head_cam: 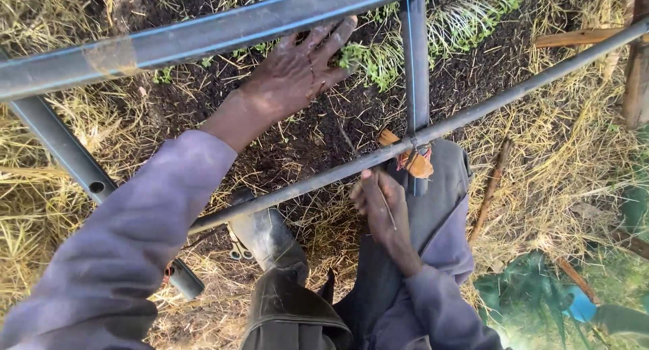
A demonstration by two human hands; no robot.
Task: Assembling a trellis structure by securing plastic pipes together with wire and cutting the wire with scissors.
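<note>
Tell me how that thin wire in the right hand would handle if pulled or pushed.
The wire looks very thin, so probably light and easily bent, not stiff. It seems wrapped where the two pipes cross, so pulling likely tightens it. The right hand pinches it; it may slip.

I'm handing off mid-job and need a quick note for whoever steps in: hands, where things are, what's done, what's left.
Left hand: open, fingers spread against the thick upper pipe.
Right hand: pinching a thin wire just below the thin lower pipe.
The upright pipe crosses the lower pipe; wire is already wrapped at that joint, over an orange scrap.
Left, probably: tighten and finish the tie. Whether it is secure cannot be told.
</note>
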